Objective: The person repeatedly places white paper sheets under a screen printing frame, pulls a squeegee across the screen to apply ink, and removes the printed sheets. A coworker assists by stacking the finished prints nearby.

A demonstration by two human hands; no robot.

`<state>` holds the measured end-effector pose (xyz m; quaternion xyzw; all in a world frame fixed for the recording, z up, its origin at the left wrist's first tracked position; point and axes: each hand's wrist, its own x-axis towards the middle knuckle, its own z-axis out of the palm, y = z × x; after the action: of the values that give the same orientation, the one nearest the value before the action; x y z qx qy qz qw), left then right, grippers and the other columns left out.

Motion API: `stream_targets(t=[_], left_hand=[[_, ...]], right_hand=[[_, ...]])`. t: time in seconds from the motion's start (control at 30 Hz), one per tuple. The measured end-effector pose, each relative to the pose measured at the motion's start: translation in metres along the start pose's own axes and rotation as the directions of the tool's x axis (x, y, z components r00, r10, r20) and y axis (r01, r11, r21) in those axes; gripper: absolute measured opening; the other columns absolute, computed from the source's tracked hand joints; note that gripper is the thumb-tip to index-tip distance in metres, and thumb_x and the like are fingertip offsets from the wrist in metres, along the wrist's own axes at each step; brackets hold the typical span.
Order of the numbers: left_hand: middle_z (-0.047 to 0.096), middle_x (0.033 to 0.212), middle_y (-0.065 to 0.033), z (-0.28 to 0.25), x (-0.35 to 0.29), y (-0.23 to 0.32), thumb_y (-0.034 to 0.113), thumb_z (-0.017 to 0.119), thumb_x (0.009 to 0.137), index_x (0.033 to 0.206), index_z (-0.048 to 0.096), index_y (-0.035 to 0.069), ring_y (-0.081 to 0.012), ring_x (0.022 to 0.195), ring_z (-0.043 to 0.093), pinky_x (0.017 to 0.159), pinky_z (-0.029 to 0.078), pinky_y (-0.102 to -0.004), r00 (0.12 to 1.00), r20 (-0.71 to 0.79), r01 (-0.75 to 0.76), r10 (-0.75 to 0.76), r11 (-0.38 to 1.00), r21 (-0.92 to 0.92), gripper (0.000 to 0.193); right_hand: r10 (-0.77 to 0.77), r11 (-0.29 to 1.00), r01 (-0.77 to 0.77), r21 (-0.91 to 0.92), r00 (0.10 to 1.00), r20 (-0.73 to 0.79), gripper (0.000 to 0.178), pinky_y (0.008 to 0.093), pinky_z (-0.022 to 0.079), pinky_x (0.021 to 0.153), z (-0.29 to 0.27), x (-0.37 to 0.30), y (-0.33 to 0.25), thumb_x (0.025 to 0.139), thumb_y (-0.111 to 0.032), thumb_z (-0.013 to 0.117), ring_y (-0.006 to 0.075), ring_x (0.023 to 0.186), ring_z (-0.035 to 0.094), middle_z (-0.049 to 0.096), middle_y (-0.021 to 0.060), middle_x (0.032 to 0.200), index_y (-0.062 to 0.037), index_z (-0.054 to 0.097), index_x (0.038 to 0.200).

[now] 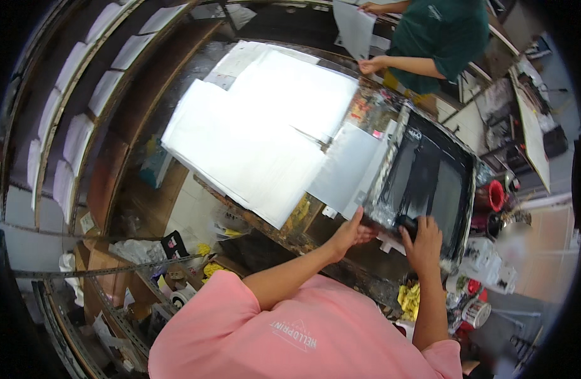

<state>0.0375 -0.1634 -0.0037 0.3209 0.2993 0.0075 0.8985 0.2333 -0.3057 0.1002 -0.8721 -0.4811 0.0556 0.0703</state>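
A screen printing frame (462, 243) with black ink smeared over its mesh lies on the right part of the worktable. My left hand (350, 235) grips the near left corner of this frame, thumb on top and fingers at its side. Over the frame's near edge, my right hand (424, 245) is closed on a black squeegee (407, 223); the fingers hide part of it. A pale grey sheet (348, 161) lies flat just left of the frame, partly under its edge.
Large stacks of white paper (252, 139) cover the table's left side. Opposite, a co-worker in a green shirt (439, 35) holds a white sheet (355, 28). Paper-loaded shelves (107, 88) stand at left. Yellow crumpled cloth (409, 300) and containers, including a red one (491, 196), sit at right.
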Motion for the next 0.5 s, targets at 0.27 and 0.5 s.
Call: stream_targets(t=[0.27, 0.5], left_hand=[[0.043, 0.164, -0.0271, 0.052, -0.004, 0.095, 0.075, 0.034, 0.107, 0.164, 0.037, 0.004, -0.0357, 0.154, 0.040, 0.128, 0.027, -0.0520, 0.814, 0.334, -0.580, 0.476, 0.639, 0.505, 0.091], [0.017, 0.174, -0.0336, -0.091, 0.004, 0.004, 0.085, 0.047, 0.095, 0.171, 0.027, 0.005, -0.0514, 0.164, 0.002, 0.120, -0.013, -0.0778, 0.775, -0.028, 0.268, 0.631, -0.289, 0.919, 0.112]], right_hand=[[-0.119, 0.976, -0.009, -0.216, 0.812, -0.571, 0.043, 0.0464, 0.040, 0.088, -0.111, 0.074, -0.007, 0.096, -0.049, 0.072, 0.0318, 0.096, 0.060, 0.063, 0.0109, 0.093, -0.0061, 0.070, 0.095], [-0.051, 0.994, -0.012, -0.108, 0.827, -0.560, 0.044, 0.0451, 0.042, 0.087, -0.154, 0.105, 0.001, 0.097, -0.048, 0.072, 0.0324, 0.094, 0.063, 0.067, 0.0115, 0.093, -0.0043, 0.072, 0.096]])
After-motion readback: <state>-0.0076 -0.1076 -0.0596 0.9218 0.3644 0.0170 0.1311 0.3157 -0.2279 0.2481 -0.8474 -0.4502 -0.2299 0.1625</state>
